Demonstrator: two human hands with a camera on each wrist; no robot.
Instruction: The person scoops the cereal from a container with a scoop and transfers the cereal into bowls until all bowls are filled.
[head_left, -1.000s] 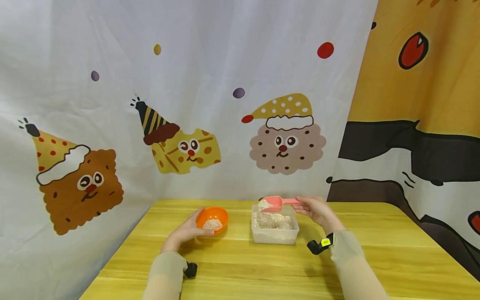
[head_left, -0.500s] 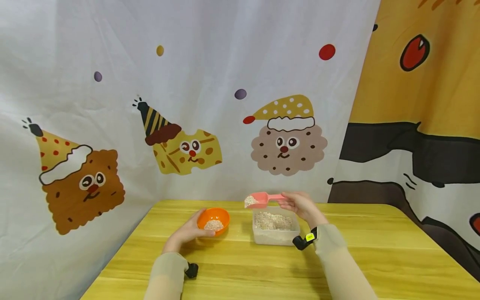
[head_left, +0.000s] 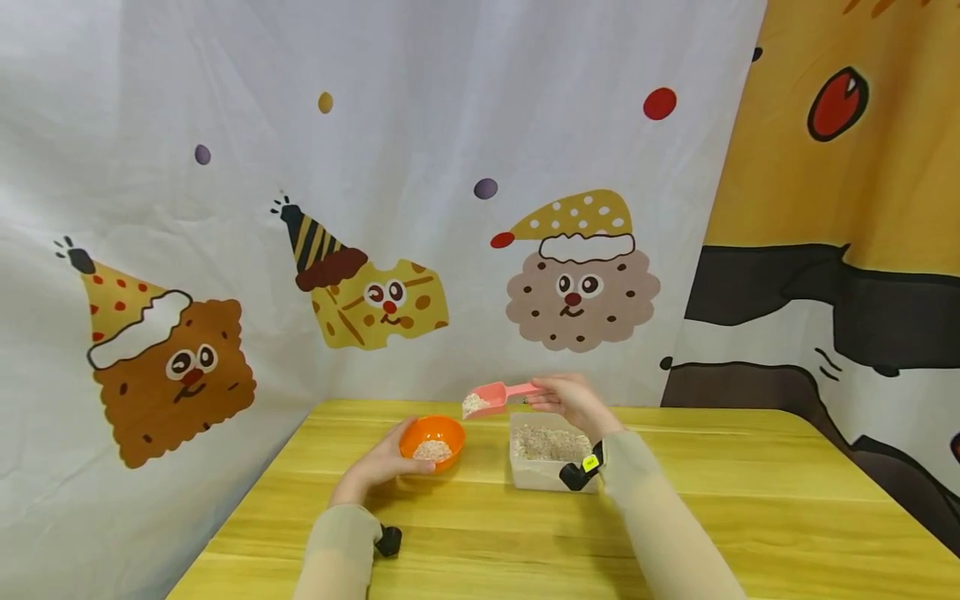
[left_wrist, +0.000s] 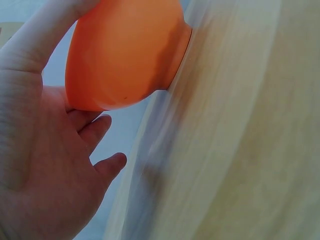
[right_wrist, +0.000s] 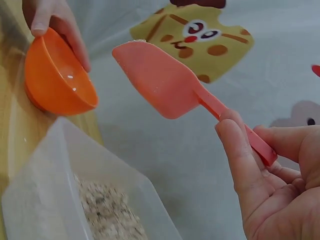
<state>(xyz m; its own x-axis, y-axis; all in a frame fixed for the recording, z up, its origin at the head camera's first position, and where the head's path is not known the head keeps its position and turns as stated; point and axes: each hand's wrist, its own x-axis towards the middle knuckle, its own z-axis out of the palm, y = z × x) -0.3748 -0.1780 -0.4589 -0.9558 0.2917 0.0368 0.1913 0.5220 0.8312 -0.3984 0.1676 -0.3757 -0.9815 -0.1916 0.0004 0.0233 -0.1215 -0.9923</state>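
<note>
My left hand (head_left: 381,457) grips the side of an orange bowl (head_left: 452,435), thumb at the near side and fingers behind. The bowl's foot meets the wooden table in the left wrist view, and a small heap of oat flakes (head_left: 432,451) lies inside. Between thumb and fingers, my right hand (head_left: 573,402) pinches the handle of a pink scoop (right_wrist: 162,82). Flakes fill the scoop's front, which is raised above the table between the bowl and a translucent plastic box (head_left: 534,477). More flakes (right_wrist: 107,207) lie in that box, below my right hand.
The wooden table (head_left: 465,533) reaches back to a white curtain (head_left: 420,167) printed with cartoon snacks. On the right hangs a yellow and black printed cloth (head_left: 862,208). A few crumbs lie on the table between bowl and box.
My right hand has carried the loaded pink scoop up and leftward from over the box toward the bowl. My left hand and the bowl stay in place; the head view has shifted slightly.
</note>
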